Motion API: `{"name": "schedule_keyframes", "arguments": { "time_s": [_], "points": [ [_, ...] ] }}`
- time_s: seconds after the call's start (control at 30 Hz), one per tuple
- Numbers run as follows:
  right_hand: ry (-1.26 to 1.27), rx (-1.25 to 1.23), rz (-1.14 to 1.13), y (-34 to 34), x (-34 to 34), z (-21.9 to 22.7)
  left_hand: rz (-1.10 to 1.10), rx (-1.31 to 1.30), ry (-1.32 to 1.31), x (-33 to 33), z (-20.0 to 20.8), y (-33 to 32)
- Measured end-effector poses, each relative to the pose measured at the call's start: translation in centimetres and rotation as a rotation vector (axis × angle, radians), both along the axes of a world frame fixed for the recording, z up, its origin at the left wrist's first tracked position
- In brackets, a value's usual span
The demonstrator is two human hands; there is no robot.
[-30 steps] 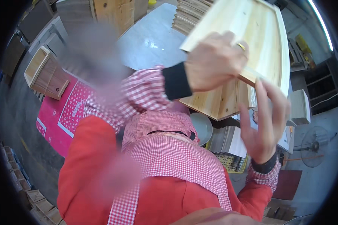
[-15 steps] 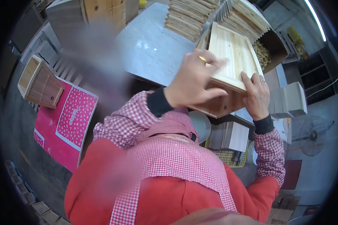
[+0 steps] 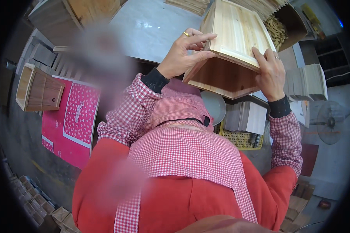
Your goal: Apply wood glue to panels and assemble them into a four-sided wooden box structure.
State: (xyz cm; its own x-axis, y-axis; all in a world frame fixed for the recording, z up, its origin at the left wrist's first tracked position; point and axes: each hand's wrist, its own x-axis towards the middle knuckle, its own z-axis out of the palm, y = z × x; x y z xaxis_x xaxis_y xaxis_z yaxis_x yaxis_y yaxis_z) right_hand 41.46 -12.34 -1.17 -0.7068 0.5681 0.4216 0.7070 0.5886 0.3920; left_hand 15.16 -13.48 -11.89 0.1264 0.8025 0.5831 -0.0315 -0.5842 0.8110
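A pale wooden box (image 3: pixel 243 33) is tilted at the table's near edge, its open side facing me and its darker inside showing. My left hand (image 3: pixel 187 53), with a yellow ring, has its thumb and forefinger at the near left corner of the top panel. They pinch lightly at that corner; its other fingers are curled. My right hand (image 3: pixel 270 73) grips the near right edge of the same panel, fingertips on top and the thumb hidden behind the edge.
A grey-topped table (image 3: pixel 144 31) lies beyond. Past the box, a brown carton (image 3: pixel 295 25) holds tan bands (image 3: pixel 275 31). Stacked boards (image 3: pixel 307 81) stand at right, above a yellow crate (image 3: pixel 237 136). To the left, another wooden box (image 3: pixel 41 87) sits by a pink printed sheet (image 3: pixel 66 124).
My left hand has moved from over the near edge to the panel's left corner. The view has shifted, with the box now higher in it. My right hand keeps its hold.
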Motion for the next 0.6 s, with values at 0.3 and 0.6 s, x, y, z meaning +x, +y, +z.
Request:
{"name": "schedule_keyframes", "arguments": {
  "time_s": [0.3,0.6],
  "points": [
    [0.091,0.004,-0.002,0.7,0.5,-1.4,0.049,-0.066,-0.004,0.6,1.3,-1.1],
    [0.539,-0.109,0.123,-1.8,4.5,-2.3,0.24,-0.012,0.241,0.1,1.0,-1.0]
  ]
}}
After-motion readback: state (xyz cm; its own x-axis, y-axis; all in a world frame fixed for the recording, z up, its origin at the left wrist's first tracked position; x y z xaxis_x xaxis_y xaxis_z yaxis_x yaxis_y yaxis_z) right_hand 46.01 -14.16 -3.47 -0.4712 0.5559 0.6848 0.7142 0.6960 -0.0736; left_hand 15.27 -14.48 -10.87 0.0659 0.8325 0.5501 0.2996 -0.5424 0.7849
